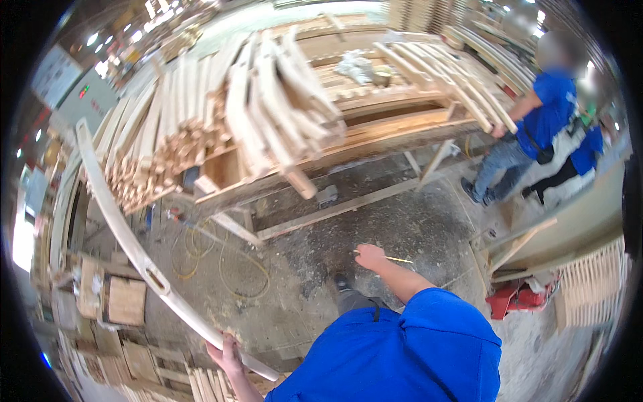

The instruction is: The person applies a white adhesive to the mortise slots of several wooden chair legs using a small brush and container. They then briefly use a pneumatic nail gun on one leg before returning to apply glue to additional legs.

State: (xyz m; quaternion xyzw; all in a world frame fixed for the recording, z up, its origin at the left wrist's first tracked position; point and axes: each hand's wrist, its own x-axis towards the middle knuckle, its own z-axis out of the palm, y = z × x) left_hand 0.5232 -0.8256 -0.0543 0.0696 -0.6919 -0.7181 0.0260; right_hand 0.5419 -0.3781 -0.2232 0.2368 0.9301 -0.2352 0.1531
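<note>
My left hand (230, 355) is wrapped round the lower end of a long, pale wooden strip (126, 231). The strip rises toward the upper left and has an oblong slot cut through it. In front of my body my right hand (369, 256) is closed on a thin yellow stick, perhaps a pencil (399, 259), which pokes out on both sides of the fist. Ahead stands a wooden workbench (241, 192), on which shaped wooden pieces (258, 100) lie heaped. More stacked wooden bars (144, 134) are at its left.
A co-worker in a blue shirt (552, 100) stands at the bench's right end, touching long wooden bars (439, 70). Another person (587, 151) is behind. A yellow hose (224, 285) coils on the floor. A red machine or case (519, 299) and a slatted wood stack (593, 285) stand at right.
</note>
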